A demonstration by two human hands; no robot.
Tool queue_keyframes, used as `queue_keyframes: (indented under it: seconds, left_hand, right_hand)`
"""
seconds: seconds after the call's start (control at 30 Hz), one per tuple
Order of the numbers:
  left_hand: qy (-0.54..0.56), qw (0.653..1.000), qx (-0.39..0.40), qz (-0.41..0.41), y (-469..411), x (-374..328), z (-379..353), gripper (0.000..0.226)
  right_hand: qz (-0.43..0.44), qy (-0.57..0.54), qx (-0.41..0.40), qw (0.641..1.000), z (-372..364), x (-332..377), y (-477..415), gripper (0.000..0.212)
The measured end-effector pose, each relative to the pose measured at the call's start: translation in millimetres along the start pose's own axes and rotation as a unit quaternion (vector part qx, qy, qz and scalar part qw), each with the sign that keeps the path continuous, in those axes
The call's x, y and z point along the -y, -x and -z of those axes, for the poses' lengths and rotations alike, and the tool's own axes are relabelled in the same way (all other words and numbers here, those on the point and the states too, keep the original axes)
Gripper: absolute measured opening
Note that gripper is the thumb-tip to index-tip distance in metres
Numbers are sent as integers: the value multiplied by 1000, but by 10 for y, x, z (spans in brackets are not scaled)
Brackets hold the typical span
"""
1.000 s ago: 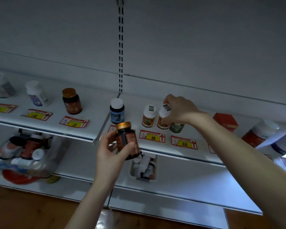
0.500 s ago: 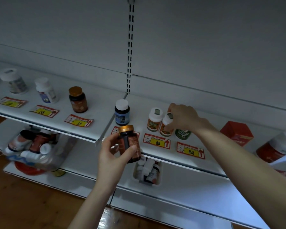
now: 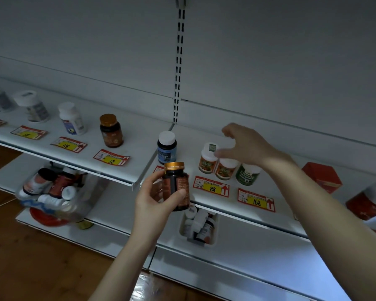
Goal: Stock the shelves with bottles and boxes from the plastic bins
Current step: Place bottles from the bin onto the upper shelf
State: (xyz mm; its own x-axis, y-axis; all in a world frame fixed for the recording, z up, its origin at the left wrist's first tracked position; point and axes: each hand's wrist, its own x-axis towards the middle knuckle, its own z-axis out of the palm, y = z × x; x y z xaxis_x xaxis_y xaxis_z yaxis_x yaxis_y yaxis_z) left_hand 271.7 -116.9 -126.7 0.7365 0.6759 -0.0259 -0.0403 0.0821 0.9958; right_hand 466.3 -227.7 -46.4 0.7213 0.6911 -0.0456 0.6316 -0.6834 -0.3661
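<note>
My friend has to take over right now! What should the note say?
Left hand grips a gold-capped dark bottle, not yet shelved.
Right hand hovers open above two orange-label bottles on the shelf.
Done: several bottles stand along the shelf.
Left: shelve the held bottle, perhaps beside its gold-capped match; the white bin and clear bin below hold more.

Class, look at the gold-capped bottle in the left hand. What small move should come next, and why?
Probably carry the held bottle leftward to stand beside the matching gold-capped bottle on the shelf: the left hand grips it, and that spot looks bare.
</note>
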Motion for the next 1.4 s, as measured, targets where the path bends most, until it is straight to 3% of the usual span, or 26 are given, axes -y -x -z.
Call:
queue_keyframes:
  seconds: [0.07, 0.17, 0.3, 0.47, 0.6, 0.73, 0.8, 0.87, 0.93, 1.0, 1.13, 1.4]
  left_hand:
    - [-4, 1000, -12, -9, -11, -6, 12, 51]
    - [-25, 998, -40, -31, -32, -36, 42, 55]
    - [-60, 992, -87, -69, -80, -127, 178, 57]
    - [-69, 989, -94, -96, -195, -233, 573, 56]
    - [29, 998, -55, -9, -335, -271, 1119, 51]
    - [108, 986, 82, 102, -534, -325, 1678, 41]
    - [104, 984, 107, 98, -642, -341, 1842, 38]
    - [60, 993, 84, 64, -743, -350, 1958, 44]
    - [-4, 998, 62, 16, -802, -379, 2013, 47]
    - [-46, 997, 57, -23, -848, -376, 2020, 47]
    - [-84, 993, 64, -56, -942, -264, 1961, 49]
    - [-137, 985, 78, -64, -1104, -79, 1862, 53]
  right_hand:
    - [40, -106, -29, 993, 41, 249, 59, 45]
    - [72, -177, 19, 981, -91, 647, 113, 28]
    - [77, -190, 36, 978, -390, 1014, 51, 42]
    - [62, -277, 24, 959, -572, 1368, -90, 33]
    - [56, -358, 54, 931, -617, 1646, -199, 21]
    - [61, -414, 69, 905, -717, 1966, -324, 17]
    - [55, -429, 62, 900, -778, 2112, -379, 22]
    - [45, -439, 48, 896, -822, 2236, -408, 20]
    - [30, -407, 21, 913, -850, 2322, -401, 6]
    - [3, -365, -16, 931, -892, 2372, -385, 11]
    - [-36, -352, -69, 933, -952, 2387, -381, 12]
    - [-59, -339, -51, 937, -950, 2278, -491, 14]
